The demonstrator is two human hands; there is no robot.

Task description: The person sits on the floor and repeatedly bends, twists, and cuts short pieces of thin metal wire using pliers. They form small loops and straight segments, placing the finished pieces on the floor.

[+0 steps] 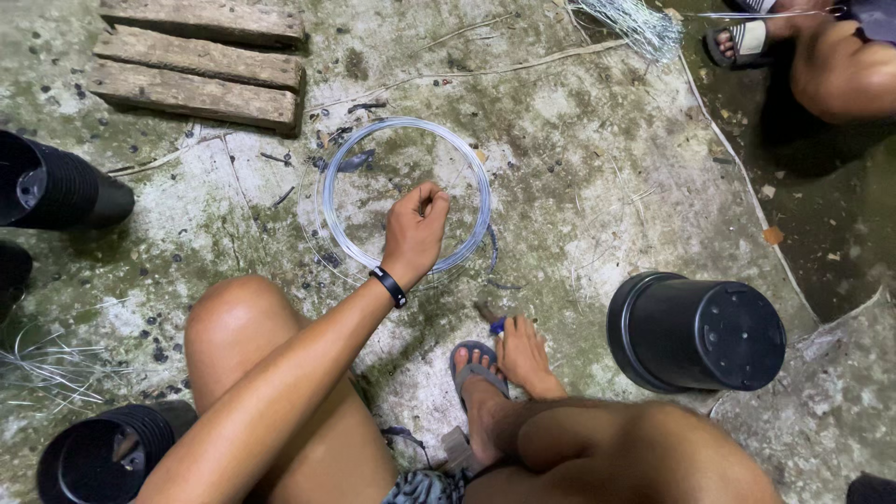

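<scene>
Wire coil (408, 194) lies flat on the concrete floor (579, 177), middle of the scene. My left hand (415, 231) rests over its near rim, fingers curled and pinching the wire. My right hand (525, 355) is down by my sandal (471, 359), its grip unclear. A black pot (695, 331) lies right; wooden planks (196, 61) far left.

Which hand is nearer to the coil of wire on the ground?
Left. The left hand is over the wire coil, fingers at its near edge. The right hand rests on the foot, below the coil and apart from it.
</scene>
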